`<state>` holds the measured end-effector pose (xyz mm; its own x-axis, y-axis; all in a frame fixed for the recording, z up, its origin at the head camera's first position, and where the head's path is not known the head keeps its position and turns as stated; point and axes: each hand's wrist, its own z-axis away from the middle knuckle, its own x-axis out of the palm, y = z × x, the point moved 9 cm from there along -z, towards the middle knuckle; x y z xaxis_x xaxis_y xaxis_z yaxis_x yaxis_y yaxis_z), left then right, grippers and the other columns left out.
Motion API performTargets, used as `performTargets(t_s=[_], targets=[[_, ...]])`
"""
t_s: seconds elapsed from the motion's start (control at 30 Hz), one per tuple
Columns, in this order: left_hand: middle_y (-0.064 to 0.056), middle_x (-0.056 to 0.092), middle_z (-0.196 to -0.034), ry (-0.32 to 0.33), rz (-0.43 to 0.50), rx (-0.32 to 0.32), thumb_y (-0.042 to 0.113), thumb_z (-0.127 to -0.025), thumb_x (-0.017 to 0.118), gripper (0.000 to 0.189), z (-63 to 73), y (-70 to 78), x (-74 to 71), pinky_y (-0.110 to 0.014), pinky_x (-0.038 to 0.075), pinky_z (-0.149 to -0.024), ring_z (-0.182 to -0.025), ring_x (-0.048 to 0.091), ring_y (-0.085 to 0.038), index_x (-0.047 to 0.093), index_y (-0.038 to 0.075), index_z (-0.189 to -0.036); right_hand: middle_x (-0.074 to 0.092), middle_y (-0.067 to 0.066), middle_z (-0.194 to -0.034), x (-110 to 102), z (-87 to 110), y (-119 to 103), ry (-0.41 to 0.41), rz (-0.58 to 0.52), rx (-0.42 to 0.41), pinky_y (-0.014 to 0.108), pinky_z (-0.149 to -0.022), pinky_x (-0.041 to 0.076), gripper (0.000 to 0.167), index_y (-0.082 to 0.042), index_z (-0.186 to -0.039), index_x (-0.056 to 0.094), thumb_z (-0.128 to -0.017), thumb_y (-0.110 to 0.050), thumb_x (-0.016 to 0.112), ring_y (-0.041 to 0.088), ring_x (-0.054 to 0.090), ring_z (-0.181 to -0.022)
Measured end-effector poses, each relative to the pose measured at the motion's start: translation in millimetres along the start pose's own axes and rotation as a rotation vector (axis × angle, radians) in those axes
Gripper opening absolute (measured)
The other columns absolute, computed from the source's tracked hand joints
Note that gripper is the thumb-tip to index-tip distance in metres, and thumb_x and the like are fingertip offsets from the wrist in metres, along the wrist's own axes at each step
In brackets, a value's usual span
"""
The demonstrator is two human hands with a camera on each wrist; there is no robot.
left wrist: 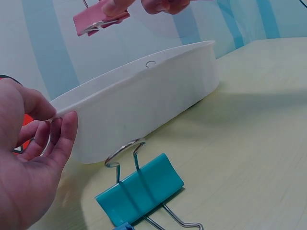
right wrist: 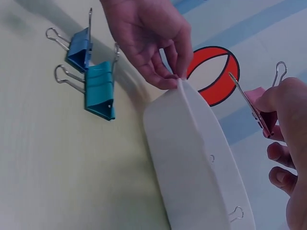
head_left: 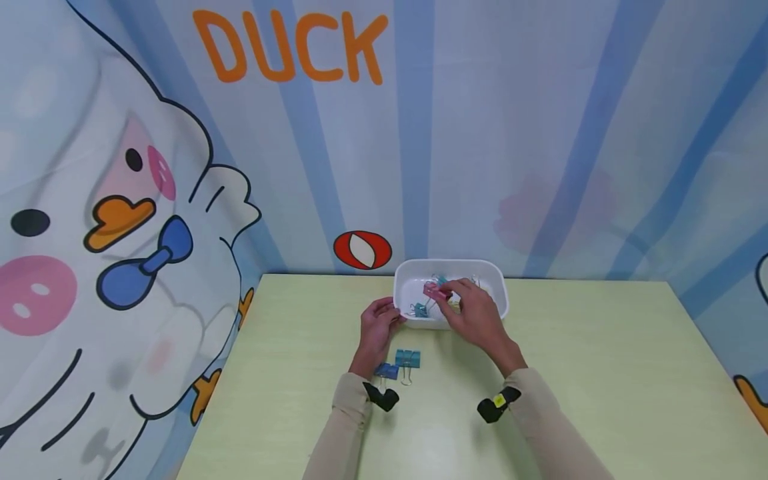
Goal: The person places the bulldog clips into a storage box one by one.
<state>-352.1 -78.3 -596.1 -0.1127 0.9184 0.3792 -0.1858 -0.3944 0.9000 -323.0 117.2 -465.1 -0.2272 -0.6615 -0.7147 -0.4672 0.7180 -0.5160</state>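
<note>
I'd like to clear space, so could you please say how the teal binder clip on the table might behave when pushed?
The teal binder clip would probably slide rather than roll, given its flat-sided, angular body. Crisp edges suggest it is stiff. Its projecting wire handles might snag.

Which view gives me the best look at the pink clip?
Right wrist: the pink clip is large and uncropped, though the right hand covers part. The left wrist view crops it at the top; the head view shows it only small, over the white tray.
</note>
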Motion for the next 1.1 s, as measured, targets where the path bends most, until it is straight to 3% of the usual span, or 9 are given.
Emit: performTargets(t_s=[0.4,0.6,0.87,1.1], targets=[[-0.03,0.054,-0.137,0.006,-0.006,-0.01,-0.004,-0.1,0.059,0.042,0.0,-0.8,-1.7,-0.029,0.06,-0.088,-0.112,0.063,-0.036,0.05,-0.008,-0.141,0.069,0.012,-0.115,-2,-19.1,6,-0.022,-0.011,0.076,0.038,-0.075,0.058,0.027,-0.006,-0.117,0.071,-0.097,-0.023,0.074,0.03,0.063,-0.098],[-0.027,0.057,-0.131,0.016,-0.012,-0.002,-0.004,-0.099,0.061,0.039,-0.4,0.6,-1.7,-0.031,0.06,-0.088,-0.104,0.065,-0.03,0.053,-0.007,-0.138,0.068,0.013,-0.115,-4,-24.7,12,0.012,-0.025,0.117,0.039,-0.075,0.058,0.026,-0.007,-0.116,0.071,-0.097,-0.022,0.074,0.031,0.063,-0.099],[-0.029,0.056,-0.134,0.017,-0.017,-0.007,-0.003,-0.1,0.06,0.04,0.6,-1.4,-0.9,-0.03,0.06,-0.088,-0.106,0.065,-0.031,0.052,-0.008,-0.139,0.053,0.017,-0.141,-5,-20.0,18,0.01,-0.036,0.183,0.045,-0.08,0.06,0.061,-0.011,-0.143,0.057,-0.094,-0.041,0.077,0.034,0.061,-0.104],[-0.03,0.055,-0.136,0.013,-0.018,0.001,-0.004,-0.101,0.059,0.042,-0.4,-0.9,-1.0,-0.029,0.06,-0.088,-0.109,0.065,-0.034,0.05,-0.009,-0.141,0.054,0.016,-0.139,-9,-10.4,15,0.007,-0.067,0.15,0.037,-0.072,0.056,0.059,-0.01,-0.14,0.059,-0.093,-0.039,0.078,0.027,0.059,-0.09]])
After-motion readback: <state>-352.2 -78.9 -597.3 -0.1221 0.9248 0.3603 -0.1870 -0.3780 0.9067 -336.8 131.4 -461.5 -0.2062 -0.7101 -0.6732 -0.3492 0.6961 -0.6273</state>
